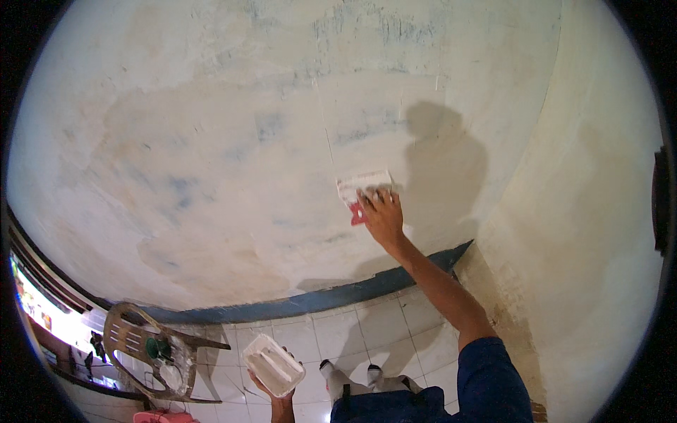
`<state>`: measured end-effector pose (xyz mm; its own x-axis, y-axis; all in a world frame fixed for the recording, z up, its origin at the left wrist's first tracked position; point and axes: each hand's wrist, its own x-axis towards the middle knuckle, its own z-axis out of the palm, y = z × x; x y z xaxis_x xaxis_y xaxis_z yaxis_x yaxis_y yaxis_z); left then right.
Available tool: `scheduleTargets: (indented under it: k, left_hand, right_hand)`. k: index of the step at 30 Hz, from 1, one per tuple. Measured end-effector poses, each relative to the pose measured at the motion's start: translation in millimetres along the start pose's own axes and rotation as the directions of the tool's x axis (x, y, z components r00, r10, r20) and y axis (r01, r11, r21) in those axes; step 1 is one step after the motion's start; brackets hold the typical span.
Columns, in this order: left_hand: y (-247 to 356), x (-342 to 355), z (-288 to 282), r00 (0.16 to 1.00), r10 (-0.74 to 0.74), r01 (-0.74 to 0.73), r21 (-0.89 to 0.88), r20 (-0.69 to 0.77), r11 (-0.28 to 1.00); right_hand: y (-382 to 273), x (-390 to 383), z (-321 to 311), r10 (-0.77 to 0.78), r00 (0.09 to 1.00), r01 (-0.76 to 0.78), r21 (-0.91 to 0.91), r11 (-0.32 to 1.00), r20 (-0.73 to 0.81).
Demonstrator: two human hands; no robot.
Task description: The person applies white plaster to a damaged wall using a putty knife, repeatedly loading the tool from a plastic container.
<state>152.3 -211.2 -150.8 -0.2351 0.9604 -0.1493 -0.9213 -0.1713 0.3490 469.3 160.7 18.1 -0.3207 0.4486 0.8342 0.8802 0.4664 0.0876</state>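
My right hand [385, 217] reaches up to the wall [233, 141] and is closed on a wide putty spreader [355, 186]. Its broad, pale, coated blade lies against the wall, and a red part of it shows beside my fingers. Low at the lower middle, my left hand [281, 405] grips a white rectangular tray [264, 377] from beneath. Off-white paste lies inside the tray; most of my left fingers are hidden under it. Pale filler covers much of the wall, with bluish patches showing through and a thin crack line above the spreader.
A dark blue band [282, 304] runs along the wall's foot above white floor tiles [338, 335]. At lower left stands a brown plastic armchair [125, 338] with a green item [158, 347] on it, near a pink object [166, 417]. Another wall [578, 233] meets this one at right.
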Motion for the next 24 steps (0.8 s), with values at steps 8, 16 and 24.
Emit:
scheduleTargets:
  k: [8, 16, 24]
  left_hand:
    - [1.4, -4.5, -14.0, 0.997, 0.041, -0.042, -0.016, -0.072, 0.999]
    - [-2.0, 1.2, 0.3, 0.998, -0.024, 0.023, 0.004, 0.050, 1.000]
    - [-2.1, -3.5, 18.6, 0.987, 0.030, -0.032, 0.005, 0.158, 0.999]
  right_hand:
    - [36.4, 40.9, -34.8, 0.129, 0.976, -0.094, 0.197, 0.976, -0.177]
    - [129.6, 125.0, -49.2, -0.069, 0.942, 0.004, -0.194, 0.981, -0.329]
    - [67.9, 65.0, -85.8, -0.005, 0.969, 0.031, 0.100, 0.995, -0.247]
